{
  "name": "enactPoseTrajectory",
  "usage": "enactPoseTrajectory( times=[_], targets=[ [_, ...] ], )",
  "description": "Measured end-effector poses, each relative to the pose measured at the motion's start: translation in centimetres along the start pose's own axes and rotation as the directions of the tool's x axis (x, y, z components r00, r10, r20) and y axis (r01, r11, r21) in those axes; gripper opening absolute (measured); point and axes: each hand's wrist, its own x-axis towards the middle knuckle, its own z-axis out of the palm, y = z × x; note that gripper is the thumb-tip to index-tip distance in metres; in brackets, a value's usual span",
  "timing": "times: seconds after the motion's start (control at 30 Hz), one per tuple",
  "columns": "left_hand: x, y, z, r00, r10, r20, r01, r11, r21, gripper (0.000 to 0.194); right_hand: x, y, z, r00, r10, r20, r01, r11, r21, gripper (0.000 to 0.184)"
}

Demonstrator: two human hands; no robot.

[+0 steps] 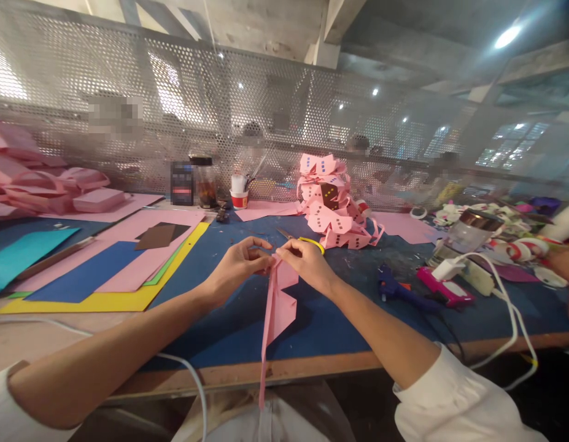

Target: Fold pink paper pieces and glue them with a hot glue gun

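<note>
A pink paper cutout (280, 307) with a long strip hangs down between my hands, past the table's front edge. My left hand (242, 267) pinches its top end with thumb and finger. My right hand (307, 261) grips the same end from the other side, fingers closed on it. Just beyond my right hand lie yellow-handled scissors (312, 244), partly hidden by it. Behind them rises a stack of pink paper shapes (328, 215) with small dark and blue squares on them.
Coloured paper sheets (174, 270) lie at the left, near a pink paper pile (30, 172). A dark blue glue gun (404, 291), a pink device (443, 285) and white cables (509, 301) occupy the right. A drink jar (205, 184) and paper cup (239, 197) stand by the perforated screen (196, 104).
</note>
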Motion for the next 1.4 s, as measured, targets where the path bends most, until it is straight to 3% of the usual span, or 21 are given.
enactPoseTrajectory(
  times=[0.57, 0.8, 0.97, 1.23, 1.4],
  targets=[
    [-0.34, -0.39, 0.00, 0.986, -0.110, 0.126, 0.098, 0.990, 0.100, 0.017, -0.29, -0.28, 0.09, 0.992, -0.010, -0.123, 0.000, 0.996, -0.087, 0.025],
    [-0.47, -0.27, 0.12, 0.983, -0.116, 0.145, 0.099, 0.988, 0.117, 0.015, -0.10, 0.21, 0.12, 0.997, 0.001, -0.079, -0.006, 0.998, -0.066, 0.031],
    [-0.50, -0.26, 0.13, 0.981, -0.107, 0.161, 0.090, 0.990, 0.109, 0.017, -0.06, 0.33, 0.22, 1.000, -0.003, 0.017, 0.003, 1.000, -0.003, 0.032],
    [-0.61, -0.30, 0.34, 0.971, -0.124, 0.203, 0.100, 0.987, 0.129, 0.025, 0.08, 0.10, 0.21, 0.997, 0.047, -0.063, -0.047, 0.999, -0.003, 0.028],
    [-0.77, -0.05, 0.73, 0.967, -0.140, 0.211, 0.109, 0.983, 0.150, 0.029, 0.04, 0.24, 0.14, 0.998, 0.061, -0.005, -0.061, 0.998, 0.028, 0.030]
  ],
)
